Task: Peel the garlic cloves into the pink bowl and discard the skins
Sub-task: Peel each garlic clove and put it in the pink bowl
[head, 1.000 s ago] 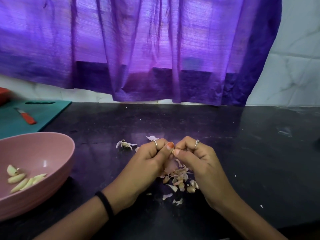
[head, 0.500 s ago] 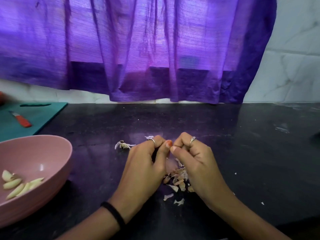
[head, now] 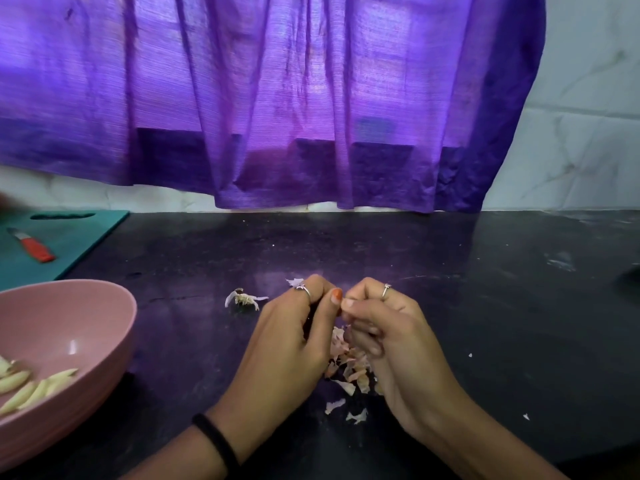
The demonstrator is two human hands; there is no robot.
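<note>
Both hands met over the bench, thumbs tip to tip. Left hand curled in a closed grip; right hand likewise, thumb and forefinger pinching something small. Whatever they held was hidden between the fingers; likely a clove under peeling, but it could not be seen. Which hand carried it and which stripped it: could not tell.

Directly below the hands, a heap of skins lay on the bench, a few flakes strayed nearer the person. One bigger husk sat just left of the left hand.

Bowl stood well to the left, partly out of frame, with several peeled cloves in its bottom.

Far left: board with a knife on it. Curtain behind.

Judgement: peeling well under way, several cloves done. No unpeeled cloves showed on the bench, so this might be among the last. Skins not yet discarded; that step was wholly left.
</note>
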